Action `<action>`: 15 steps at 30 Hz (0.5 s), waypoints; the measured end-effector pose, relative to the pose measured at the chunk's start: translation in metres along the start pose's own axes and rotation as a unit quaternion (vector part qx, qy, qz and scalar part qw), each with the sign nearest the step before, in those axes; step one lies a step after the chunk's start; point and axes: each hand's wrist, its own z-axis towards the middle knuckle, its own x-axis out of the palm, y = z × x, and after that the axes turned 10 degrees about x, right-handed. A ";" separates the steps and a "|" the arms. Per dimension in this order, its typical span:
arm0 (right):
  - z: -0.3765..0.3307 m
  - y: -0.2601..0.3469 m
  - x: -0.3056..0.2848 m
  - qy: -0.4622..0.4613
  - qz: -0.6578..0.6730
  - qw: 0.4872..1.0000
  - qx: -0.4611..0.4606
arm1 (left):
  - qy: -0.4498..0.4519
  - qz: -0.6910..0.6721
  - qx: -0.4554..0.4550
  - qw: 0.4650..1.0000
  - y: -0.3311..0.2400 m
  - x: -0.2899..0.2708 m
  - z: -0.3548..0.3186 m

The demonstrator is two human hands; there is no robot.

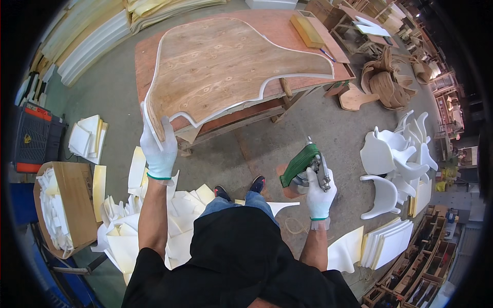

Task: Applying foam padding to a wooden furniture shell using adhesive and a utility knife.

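A curved plywood panel with white foam along its edge lies on a reddish wooden table. My left hand, in a white glove with a green cuff, grips the panel's near left corner; its thumb is on top and the other fingers are partly hidden. In my right hand, gloved alike, is a metal spray gun with a green-covered part at its left. The gun is held over the floor, apart from the panel, with its tip toward the table.
A yellow block and a pen lie at the table's far right. Foam offcuts cover the floor by my feet. A cardboard box of scraps stands left. White curved pieces and bent plywood shells are piled right.
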 end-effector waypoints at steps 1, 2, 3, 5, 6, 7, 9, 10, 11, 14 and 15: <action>0.000 0.001 0.002 -0.002 -0.017 1.000 -0.007 | 0.003 0.006 -0.007 1.000 0.000 -0.001 0.000; 0.000 0.002 0.002 0.001 -0.016 1.000 -0.005 | 0.004 0.010 -0.008 1.000 0.000 -0.001 0.000; 0.000 0.003 0.003 0.014 -0.026 1.000 -0.006 | 0.004 0.004 -0.014 1.000 -0.001 -0.002 0.001; 0.000 0.002 0.004 0.030 -0.036 0.999 -0.006 | 0.004 0.000 -0.021 1.000 0.002 -0.002 0.000; 0.000 0.000 0.004 0.042 -0.044 0.998 -0.013 | 0.005 0.003 -0.008 1.000 0.005 -0.001 0.000; 0.000 -0.001 0.005 0.054 -0.053 0.997 -0.020 | 0.007 0.007 0.004 1.000 0.006 -0.002 0.001; -0.001 -0.001 0.006 0.067 -0.042 0.997 -0.007 | -0.003 0.000 -0.013 1.000 -0.001 -0.001 0.005; -0.002 -0.001 0.007 0.076 -0.032 0.997 0.004 | -0.014 -0.010 -0.027 0.999 -0.004 -0.001 0.006; -0.002 -0.002 0.007 0.080 -0.031 0.996 0.006 | -0.013 -0.006 -0.028 0.999 -0.004 0.000 0.007; -0.002 -0.005 0.008 0.097 -0.023 0.994 0.041 | -0.015 0.000 -0.023 1.000 0.003 0.001 0.010; -0.003 -0.005 0.008 0.103 -0.021 0.993 0.055 | -0.008 0.015 -0.009 1.000 0.010 0.000 0.010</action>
